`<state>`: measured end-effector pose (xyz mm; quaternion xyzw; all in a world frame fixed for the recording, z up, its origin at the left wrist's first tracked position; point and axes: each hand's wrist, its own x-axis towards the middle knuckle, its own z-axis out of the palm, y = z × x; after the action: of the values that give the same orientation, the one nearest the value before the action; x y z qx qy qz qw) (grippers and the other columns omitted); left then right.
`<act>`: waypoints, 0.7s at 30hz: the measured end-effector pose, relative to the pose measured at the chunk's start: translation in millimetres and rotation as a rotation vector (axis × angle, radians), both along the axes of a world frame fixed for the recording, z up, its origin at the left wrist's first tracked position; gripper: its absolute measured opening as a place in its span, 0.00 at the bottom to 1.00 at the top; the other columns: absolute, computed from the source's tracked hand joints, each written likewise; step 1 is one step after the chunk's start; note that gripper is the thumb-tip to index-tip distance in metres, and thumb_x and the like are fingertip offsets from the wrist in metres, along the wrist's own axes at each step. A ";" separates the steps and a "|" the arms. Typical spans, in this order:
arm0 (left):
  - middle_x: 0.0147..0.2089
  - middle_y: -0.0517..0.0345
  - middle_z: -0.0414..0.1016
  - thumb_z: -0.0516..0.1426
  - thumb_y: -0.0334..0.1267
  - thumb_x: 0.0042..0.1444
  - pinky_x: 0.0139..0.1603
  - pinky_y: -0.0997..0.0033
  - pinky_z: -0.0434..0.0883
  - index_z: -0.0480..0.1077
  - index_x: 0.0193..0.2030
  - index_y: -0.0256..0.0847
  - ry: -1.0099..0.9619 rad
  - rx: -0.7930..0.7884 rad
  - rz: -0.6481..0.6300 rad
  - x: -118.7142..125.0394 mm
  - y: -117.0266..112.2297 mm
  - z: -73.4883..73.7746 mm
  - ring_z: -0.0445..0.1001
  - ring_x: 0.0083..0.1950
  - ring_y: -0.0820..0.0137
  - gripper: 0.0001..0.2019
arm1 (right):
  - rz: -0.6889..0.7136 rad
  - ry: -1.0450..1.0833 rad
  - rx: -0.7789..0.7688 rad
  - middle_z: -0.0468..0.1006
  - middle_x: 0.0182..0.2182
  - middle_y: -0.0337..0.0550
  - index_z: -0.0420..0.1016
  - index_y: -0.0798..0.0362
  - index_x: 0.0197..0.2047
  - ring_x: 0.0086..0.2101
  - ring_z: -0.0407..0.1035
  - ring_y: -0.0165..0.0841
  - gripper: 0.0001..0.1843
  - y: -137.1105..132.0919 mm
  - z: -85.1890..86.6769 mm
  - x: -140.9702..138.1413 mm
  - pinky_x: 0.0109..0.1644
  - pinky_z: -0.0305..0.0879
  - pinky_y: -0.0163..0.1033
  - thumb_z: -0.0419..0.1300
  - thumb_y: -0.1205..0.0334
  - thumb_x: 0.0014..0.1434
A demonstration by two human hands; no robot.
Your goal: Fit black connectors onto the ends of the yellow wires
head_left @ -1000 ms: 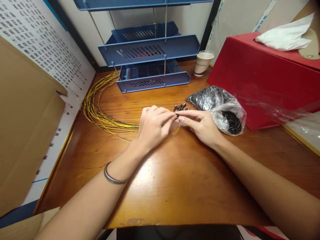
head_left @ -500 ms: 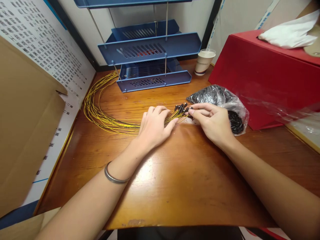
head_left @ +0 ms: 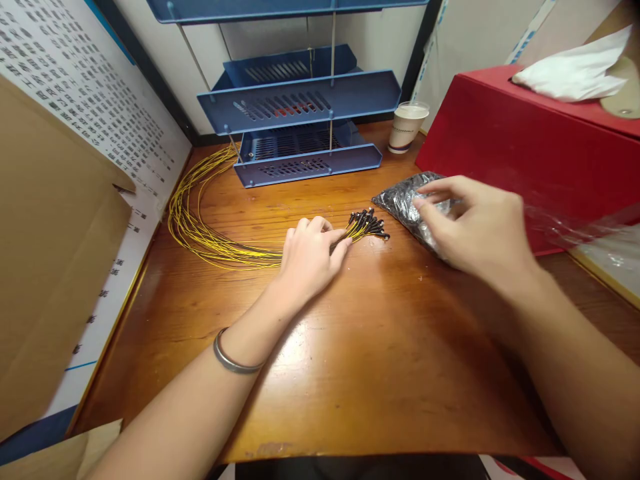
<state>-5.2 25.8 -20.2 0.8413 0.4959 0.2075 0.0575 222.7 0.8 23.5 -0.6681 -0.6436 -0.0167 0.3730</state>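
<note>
My left hand is closed on a bundle of thin yellow wires that curves back over the wooden table to the left. The wire ends carry small black caps, which fan out just right of my fingers. My right hand hovers over a clear plastic bag of small black parts, with fingers bent and slightly apart; nothing shows in them. The hand covers most of the bag.
A blue stacked letter tray stands at the back. A paper cup is beside it. A red box with white tissue on top fills the right. Cardboard and a printed sheet line the left.
My right hand has left the wire ends and moved right, over the plastic bag. My left hand has stayed on the wire bundle, which now lies with the capped ends on the table.
</note>
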 end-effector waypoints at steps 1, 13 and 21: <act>0.45 0.51 0.76 0.54 0.49 0.67 0.45 0.57 0.64 0.80 0.47 0.47 -0.004 -0.002 0.002 0.2 1.2 -0.4 0.68 0.45 0.59 0.15 | -0.052 -0.059 -0.044 0.83 0.34 0.45 0.83 0.51 0.41 0.32 0.75 0.36 0.10 -2.4 7.0 9.3 0.44 0.68 0.42 0.62 0.58 0.59; 0.46 0.51 0.76 0.58 0.44 0.65 0.45 0.57 0.65 0.78 0.48 0.44 0.017 -0.015 0.046 10.7 6.9 -4.2 0.69 0.46 0.57 0.11 | -0.228 -0.381 -0.654 0.81 0.30 0.42 0.82 0.41 0.39 0.29 0.70 0.38 0.12 -10.8 -1.9 78.5 0.36 0.61 0.43 0.61 0.60 0.52; 0.43 0.51 0.77 0.55 0.38 0.65 0.44 0.58 0.66 0.76 0.43 0.42 0.004 0.038 0.045 12.8 9.9 -6.0 0.70 0.45 0.58 0.08 | -0.188 -0.424 -0.650 0.82 0.34 0.44 0.84 0.39 0.45 0.29 0.71 0.41 0.18 -5.3 -14.3 88.5 0.34 0.62 0.43 0.64 0.48 0.50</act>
<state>7.6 35.7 -26.2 0.8312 0.5109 0.2163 0.0359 311.3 -4.5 9.2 -0.7891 -0.6141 0.0162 -0.0021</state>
